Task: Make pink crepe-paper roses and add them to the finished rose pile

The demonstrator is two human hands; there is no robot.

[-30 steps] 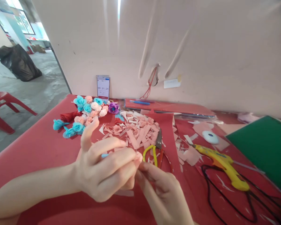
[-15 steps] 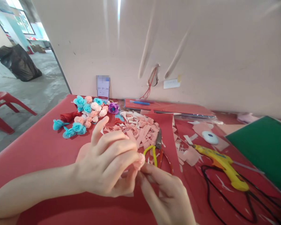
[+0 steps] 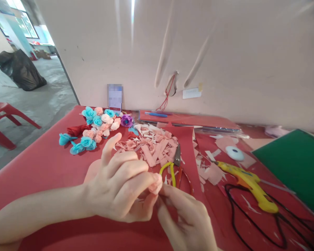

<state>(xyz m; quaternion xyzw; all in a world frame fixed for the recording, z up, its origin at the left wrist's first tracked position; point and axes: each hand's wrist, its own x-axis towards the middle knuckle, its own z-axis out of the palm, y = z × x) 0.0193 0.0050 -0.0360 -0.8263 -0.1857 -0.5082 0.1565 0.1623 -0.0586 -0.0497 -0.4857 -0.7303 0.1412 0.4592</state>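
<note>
Between my hands is a small pink paper flower (image 3: 155, 185), held above the red table. My left hand (image 3: 127, 184) has its thumb and index finger closed around the bloom, with the little finger raised. From the right, the thumb and index finger of my right hand (image 3: 184, 212) pinch the flower's underside; the exact spot is hidden by the fingers. Just behind them lie scissors (image 3: 172, 167) with yellow and red handles, beside a heap of pink paper scraps (image 3: 157, 146).
Finished-looking blue, pink, red and purple paper flowers (image 3: 97, 121) lie at the left back, before a propped phone (image 3: 115, 99). On the right are a yellow glue gun (image 3: 247, 183) with a looping black cord, a white oval object (image 3: 234, 153) and a green sheet (image 3: 293, 167).
The left index finger and thumb have shifted slightly around the bloom, so more of the flower shows. Both hands stay in nearly the same place.
</note>
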